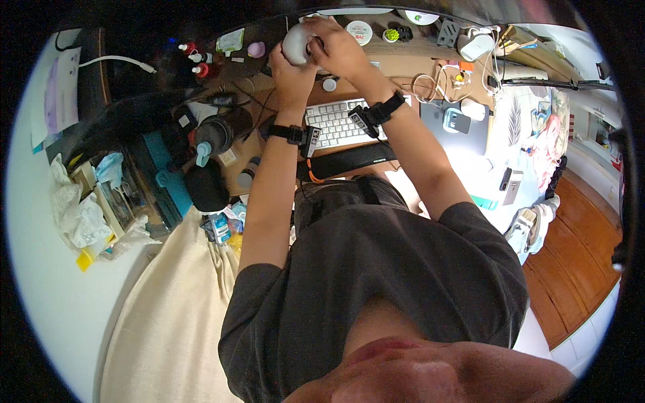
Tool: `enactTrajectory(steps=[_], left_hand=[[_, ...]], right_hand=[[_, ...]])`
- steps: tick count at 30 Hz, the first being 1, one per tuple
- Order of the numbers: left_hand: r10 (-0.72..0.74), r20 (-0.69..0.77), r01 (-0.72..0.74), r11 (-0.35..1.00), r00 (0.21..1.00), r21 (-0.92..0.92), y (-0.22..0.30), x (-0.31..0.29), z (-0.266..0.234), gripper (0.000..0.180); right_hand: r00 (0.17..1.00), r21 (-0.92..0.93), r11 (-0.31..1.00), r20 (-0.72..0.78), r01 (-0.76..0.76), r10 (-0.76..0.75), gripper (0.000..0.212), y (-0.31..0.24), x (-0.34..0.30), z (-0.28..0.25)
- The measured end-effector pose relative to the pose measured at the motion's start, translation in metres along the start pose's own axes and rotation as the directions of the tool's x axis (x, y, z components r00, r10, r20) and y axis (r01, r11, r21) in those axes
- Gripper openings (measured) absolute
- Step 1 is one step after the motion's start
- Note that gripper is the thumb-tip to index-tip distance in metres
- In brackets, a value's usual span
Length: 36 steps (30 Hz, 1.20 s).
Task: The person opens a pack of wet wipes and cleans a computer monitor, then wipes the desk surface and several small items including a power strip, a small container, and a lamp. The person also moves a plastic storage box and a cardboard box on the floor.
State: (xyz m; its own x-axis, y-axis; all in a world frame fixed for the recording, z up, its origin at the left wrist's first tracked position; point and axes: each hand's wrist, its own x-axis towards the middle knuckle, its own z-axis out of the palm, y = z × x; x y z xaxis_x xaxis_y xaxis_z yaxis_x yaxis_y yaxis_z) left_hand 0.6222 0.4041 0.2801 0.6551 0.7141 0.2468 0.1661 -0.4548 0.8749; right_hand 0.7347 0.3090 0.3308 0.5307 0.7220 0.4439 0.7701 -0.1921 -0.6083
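Note:
At the far side of the desk, my left hand [293,75] is closed around the near left side of a white rounded container [295,46]. My right hand [340,52] bends its fingers against the right side of the same container. Its exact kind does not show, and the fingers cover part of it. A small round white lid-like piece [329,85] lies on the desk just below the hands. Both wrists wear black straps with small square patterned tags. Beneath the forearms sits a white keyboard [336,123], with a dark wrist rest [349,163] along its near edge.
Left of the hands stand red bottles [200,70], a pink rounded item [256,49] and a dark bottle [213,134]. A round white tub [359,32] and a small green plant [391,35] are at the back. Rightward lie white cables [424,86] and a dark laptop-like slab [437,127].

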Motion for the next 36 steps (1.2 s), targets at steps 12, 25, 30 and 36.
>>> enactTrajectory(steps=[12, 25, 30, 36], left_hand=[[0.362, 0.062, -0.366, 0.923, 0.93, 0.118, -0.013, 0.019, 0.008, 0.056], [-0.008, -0.003, 0.008, 0.999, 1.0, -0.033, -0.008, 0.001, 0.006, 0.076], [0.015, -0.021, -0.015, 0.999, 1.0, -0.04, -0.017, -0.008, 0.006, 0.076], [-0.097, -0.02, 0.091, 0.977, 0.995, -0.19, -0.023, -0.014, 0.004, 0.074]], right_hand=[[0.899, -0.309, 0.88, 0.364, 0.361, -0.241, 0.035, -0.024, 0.019, 0.011], [0.939, -0.021, 0.967, 0.234, -0.254, 0.252, 0.034, 0.001, 0.022, -0.005], [0.902, 0.128, 0.902, 0.193, -0.413, 0.386, 0.037, 0.005, 0.002, -0.006], [0.85, 0.246, 0.814, 0.126, -0.527, 0.512, 0.042, 0.0, -0.028, -0.004]])
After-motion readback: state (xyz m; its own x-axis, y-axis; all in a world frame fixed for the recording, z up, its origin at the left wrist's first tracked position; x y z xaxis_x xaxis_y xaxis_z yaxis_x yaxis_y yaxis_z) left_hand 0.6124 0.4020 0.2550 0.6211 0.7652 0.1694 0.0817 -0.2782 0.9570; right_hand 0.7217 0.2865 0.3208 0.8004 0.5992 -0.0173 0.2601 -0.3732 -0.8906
